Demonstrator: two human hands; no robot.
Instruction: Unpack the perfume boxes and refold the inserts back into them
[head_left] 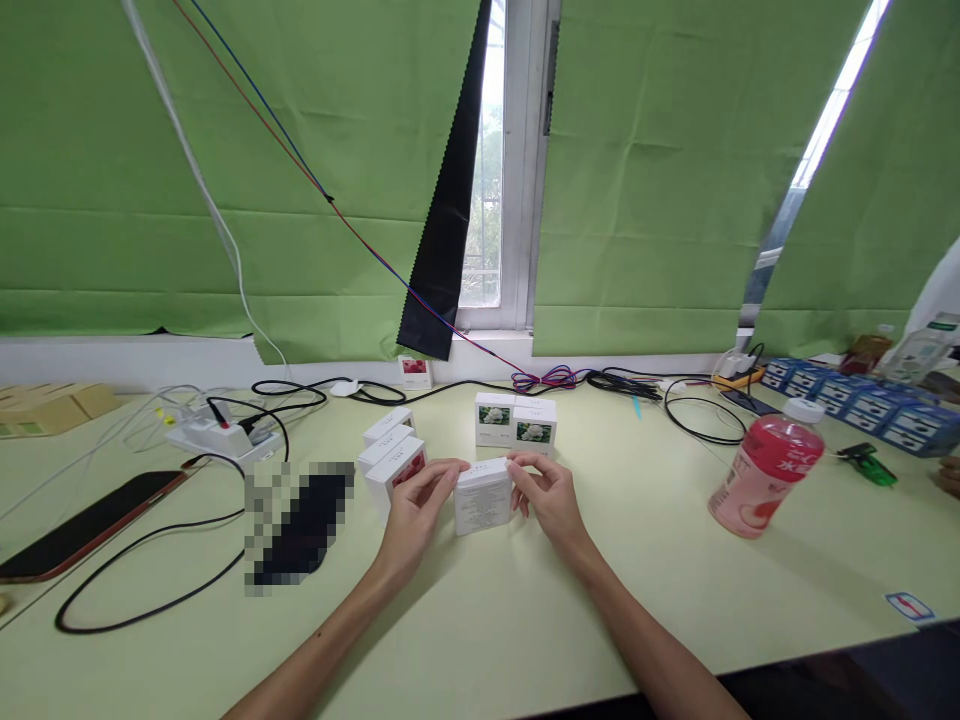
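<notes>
A small white box (482, 503) with fine print on the side facing me stands upright on the table, in the middle of the view. My left hand (420, 498) grips its left edge with the fingertips, and my right hand (550, 492) pinches the top right corner. Just left of my left hand, several white boxes (385, 455) stand in a row; the nearest carries a red flower picture. Behind the held box, white boxes (516, 423) with white-flower pictures stand side by side. The face of the held box turned away from me is hidden.
A pink drink bottle (766, 468) stands at the right, near stacked blue boxes (862, 402). On the left lie a phone (94, 522), a power strip (217, 432) and looping black cables. Another white box (415, 372) stands by the wall. A pixelated dark patch covers something left of the boxes.
</notes>
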